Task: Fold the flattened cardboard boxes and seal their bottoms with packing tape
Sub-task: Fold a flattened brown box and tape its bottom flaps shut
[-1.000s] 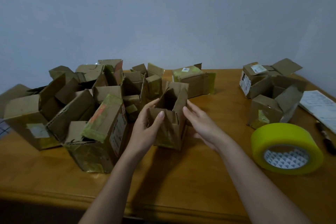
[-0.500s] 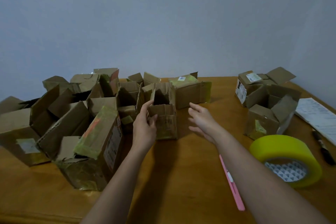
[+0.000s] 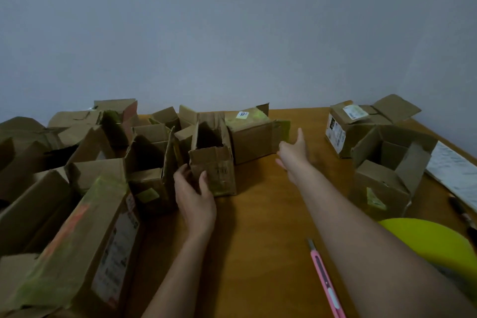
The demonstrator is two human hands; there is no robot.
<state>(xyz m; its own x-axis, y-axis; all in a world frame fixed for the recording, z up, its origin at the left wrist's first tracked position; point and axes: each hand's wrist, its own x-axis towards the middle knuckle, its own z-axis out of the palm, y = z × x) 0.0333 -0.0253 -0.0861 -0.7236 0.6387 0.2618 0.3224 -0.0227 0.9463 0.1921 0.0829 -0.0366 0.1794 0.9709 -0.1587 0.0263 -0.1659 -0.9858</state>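
A small open-topped cardboard box (image 3: 216,162) stands upright on the wooden table (image 3: 258,240) near the middle. My left hand (image 3: 195,193) grips its lower left corner, thumb on the front face. My right hand (image 3: 293,153) is stretched forward with fingers apart, empty, close to the right end of a taped box with a white label (image 3: 254,137). A roll of yellow-green packing tape (image 3: 433,242) lies at the right, partly behind my right forearm.
Many folded boxes crowd the left half, the nearest a long taped one (image 3: 77,245). Three more boxes (image 3: 382,152) stand at the right. A pink utility knife (image 3: 326,284) lies near the front edge. White paper (image 3: 456,175) and a dark pen (image 3: 462,212) lie far right.
My left hand has pushed the small box away toward the pile. My right hand let go of it and reached forward to the right. The view tilted up.
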